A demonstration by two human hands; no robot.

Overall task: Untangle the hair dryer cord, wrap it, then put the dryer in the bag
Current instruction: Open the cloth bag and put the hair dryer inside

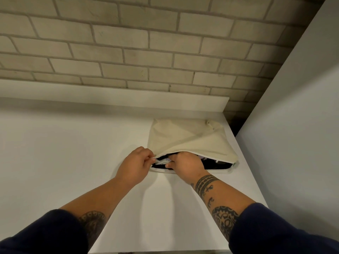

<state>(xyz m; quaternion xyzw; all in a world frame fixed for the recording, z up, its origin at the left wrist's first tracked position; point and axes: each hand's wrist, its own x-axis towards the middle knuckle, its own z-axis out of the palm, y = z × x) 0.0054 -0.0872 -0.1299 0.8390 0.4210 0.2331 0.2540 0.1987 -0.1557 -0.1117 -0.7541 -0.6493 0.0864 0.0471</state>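
Nearest, two dark blue sleeves, the left sleeve and the right sleeve, are pushed up from tattooed forearms that reach forward over a white counter. Both arms meet at the mouth of a cream fabric bag, which lies flat on the counter's right part with its opening turned toward the person.

The left hand sits at the left end of that opening. Its fingers are curled, and thumb and fingertips pinch the bag's upper edge there, lifting it a little. The right hand is pushed into the mouth up to the knuckles. Its fingers are hidden by the cloth, so whether they grip anything cannot be told; only the thumb shows, bent toward a pale strip that runs between the two hands. Whether the strip is cord or zip tape is unclear.

Inside the gaping mouth is a dark shape with a small pale patch beside the right hand. It cannot be told apart as dryer or lining.

Beyond the bag a low white ledge runs along the back of the counter. Behind it rises a pale brick wall, and a plain white panel stands to the right.
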